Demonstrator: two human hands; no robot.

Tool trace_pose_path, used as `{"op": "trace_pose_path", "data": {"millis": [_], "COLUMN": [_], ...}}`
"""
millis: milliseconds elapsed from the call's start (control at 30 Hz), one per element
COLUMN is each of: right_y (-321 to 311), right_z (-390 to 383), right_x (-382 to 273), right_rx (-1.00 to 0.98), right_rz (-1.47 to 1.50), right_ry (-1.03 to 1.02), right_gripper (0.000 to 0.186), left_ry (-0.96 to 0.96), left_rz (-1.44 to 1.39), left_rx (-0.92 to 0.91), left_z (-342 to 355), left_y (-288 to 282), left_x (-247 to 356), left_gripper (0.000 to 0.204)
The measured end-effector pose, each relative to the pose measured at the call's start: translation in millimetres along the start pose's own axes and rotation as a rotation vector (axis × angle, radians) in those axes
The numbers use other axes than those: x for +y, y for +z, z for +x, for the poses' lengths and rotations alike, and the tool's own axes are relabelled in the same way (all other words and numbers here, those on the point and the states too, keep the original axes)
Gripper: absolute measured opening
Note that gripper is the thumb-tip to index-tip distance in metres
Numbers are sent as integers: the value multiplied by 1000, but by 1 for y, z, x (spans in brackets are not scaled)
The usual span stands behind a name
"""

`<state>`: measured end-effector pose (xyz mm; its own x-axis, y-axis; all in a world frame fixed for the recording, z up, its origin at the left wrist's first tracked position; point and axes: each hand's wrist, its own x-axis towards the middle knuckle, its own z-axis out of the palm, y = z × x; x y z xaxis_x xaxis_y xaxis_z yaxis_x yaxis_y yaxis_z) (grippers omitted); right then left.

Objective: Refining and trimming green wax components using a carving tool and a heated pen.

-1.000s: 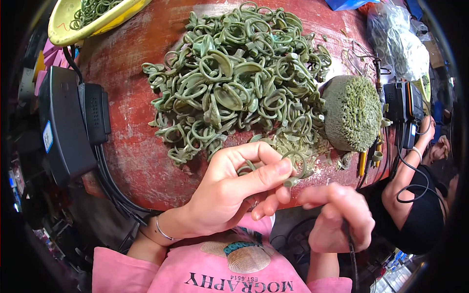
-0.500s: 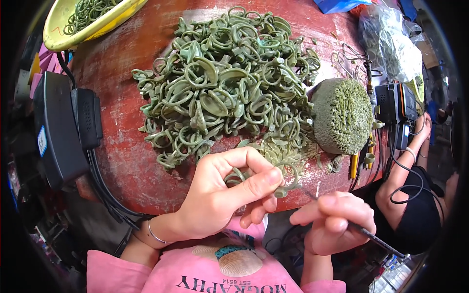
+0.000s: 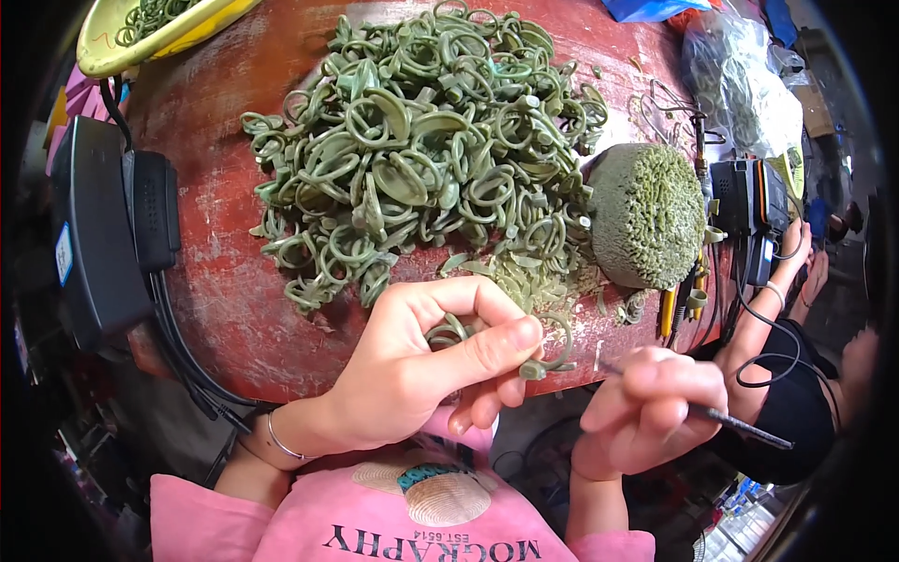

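My left hand point(image 3: 421, 375) pinches a green ring point(image 3: 534, 370) between thumb and forefinger, over the table's near edge. More green rings point(image 3: 448, 330) sit within its curled fingers. Closed around a slim dark rod-like tool point(image 3: 754, 431), perhaps a needle file, is my right hand point(image 3: 651, 403). The tool's thin tip points left toward the ring, with a small gap between them. Beyond my hands lies a large heap of similar green rings point(image 3: 403, 178), some with stubs. Pale green chips point(image 3: 524, 281) are scattered at the heap's near side.
A round, rough green block point(image 3: 618, 215) stands right of the heap on the worn red table point(image 3: 211, 309). Black boxes with cables point(image 3: 94, 244) flank the left edge. A yellow basin point(image 3: 98, 47) holds rings. At right are a black device point(image 3: 749, 197), plastic bag point(image 3: 740, 84) and another person's arm point(image 3: 763, 314).
My right hand has risen a little and drawn the tool's tip slightly away from the ring; the tool lies flatter. The left hand keeps its pinch. The whole view has shifted slightly.
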<state>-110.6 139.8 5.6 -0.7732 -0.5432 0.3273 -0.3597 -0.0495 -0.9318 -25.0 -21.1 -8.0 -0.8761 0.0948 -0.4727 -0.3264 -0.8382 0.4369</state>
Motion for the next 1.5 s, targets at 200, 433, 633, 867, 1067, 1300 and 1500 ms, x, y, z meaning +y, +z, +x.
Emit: {"op": "trace_pose_path", "data": {"millis": [200, 433, 633, 867, 1067, 1300, 1500], "right_y": [3, 5, 10, 4, 9, 7, 0], "right_z": [-3, 1, 3, 10, -5, -6, -15], "right_x": [0, 4, 4, 9, 7, 12, 4], "right_rx": [118, 109, 88, -108, -21, -59, 52], "right_rz": [-35, -145, -30, -168, -326, -331, -148], "right_ry": [42, 122, 175, 92, -68, -142, -99], "right_gripper": [37, 35, 27, 20, 23, 23, 31], "left_ry": [-62, -87, -63, 668, 667, 644, 692], "left_rz": [-66, -43, -5, 616, 721, 687, 779], "left_rx": [-15, -7, 42, 144, 81, 76, 77], "left_z": [0, 0, 0, 8, 8, 7, 10], "left_y": [-2, -4, -1, 6, 2, 0, -1], "left_x": [0, 0, -1, -18, -16, -15, -16], "left_gripper": [16, 17, 16, 24, 33, 26, 24]}}
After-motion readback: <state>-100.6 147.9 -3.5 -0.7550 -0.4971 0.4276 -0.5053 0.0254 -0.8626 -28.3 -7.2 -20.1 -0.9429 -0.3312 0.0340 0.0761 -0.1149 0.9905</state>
